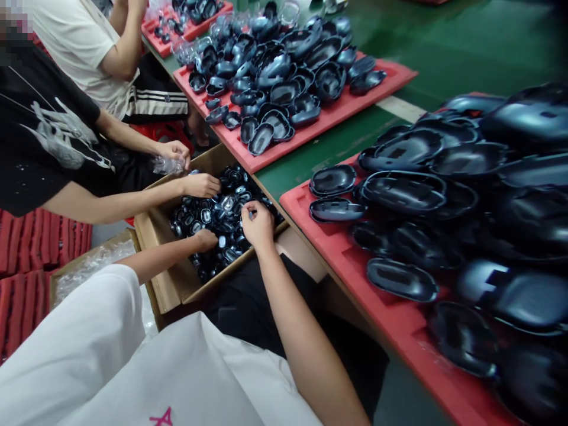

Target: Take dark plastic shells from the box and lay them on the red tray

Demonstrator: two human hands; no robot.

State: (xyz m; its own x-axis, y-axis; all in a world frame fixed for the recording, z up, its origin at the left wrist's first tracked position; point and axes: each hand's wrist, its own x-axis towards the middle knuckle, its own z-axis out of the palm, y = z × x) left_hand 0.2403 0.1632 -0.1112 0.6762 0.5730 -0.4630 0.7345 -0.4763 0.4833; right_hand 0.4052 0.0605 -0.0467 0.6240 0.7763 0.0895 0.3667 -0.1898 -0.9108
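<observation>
A cardboard box [177,278] full of small dark shiny plastic shell parts [231,222] stands by my lap. My left hand [206,241] reaches over its near left side, low on the parts, with the fingers curled together. Whatever those fingers hold, if anything, is hidden. Above the right part of the box is my right hand [258,225], thumb and forefinger brought together in a pinch. I cannot make out anything between them.
A co-worker's hand [202,185] reaches into the box from the left; their other hand [175,155] is near clear plastic [167,166]. Red foam trays [266,158] piled with dark shells [284,89] lie on the green table [444,35]. Stacked red foam [26,296] stands left.
</observation>
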